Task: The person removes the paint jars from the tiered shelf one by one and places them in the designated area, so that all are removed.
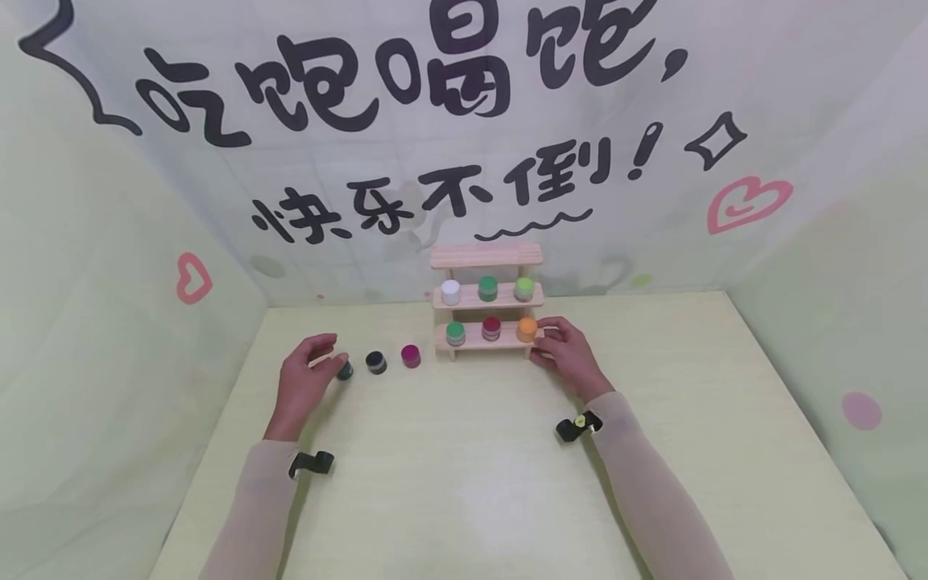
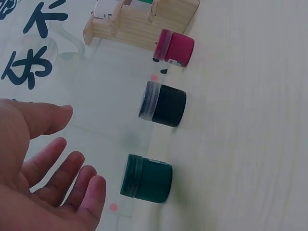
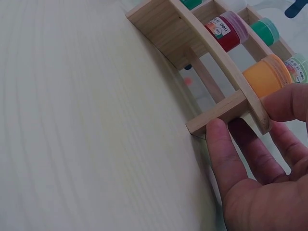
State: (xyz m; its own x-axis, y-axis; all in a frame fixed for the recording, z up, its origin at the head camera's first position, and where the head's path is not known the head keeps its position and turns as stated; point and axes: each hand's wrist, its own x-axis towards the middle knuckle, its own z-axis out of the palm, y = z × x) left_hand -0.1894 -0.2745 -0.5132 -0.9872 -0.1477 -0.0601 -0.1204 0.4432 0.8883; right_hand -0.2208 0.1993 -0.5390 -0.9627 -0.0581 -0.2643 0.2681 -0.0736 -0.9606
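My left hand (image 1: 300,388) hovers beside a dark green paint jar (image 2: 147,179), its fingers loosely bent with a gap between thumb and fingers. In the left wrist view that hand stands apart from the jar. A black jar (image 2: 163,104) and a magenta jar (image 2: 175,47) stand in a row with it on the table. My right hand (image 1: 571,354) holds the right end of a small wooden tiered shelf (image 1: 487,256), thumb above the lowest board and fingers beneath and beside it. An orange jar (image 3: 267,76) sits just by that thumb.
On the lowest tier are also a green jar (image 1: 455,333) and a dark red jar (image 1: 491,328). The middle tier bears a white jar (image 1: 451,292), a green jar (image 1: 488,288) and a light green jar (image 1: 524,289). Behind the table (image 1: 464,451) hangs a printed cloth (image 1: 406,177).
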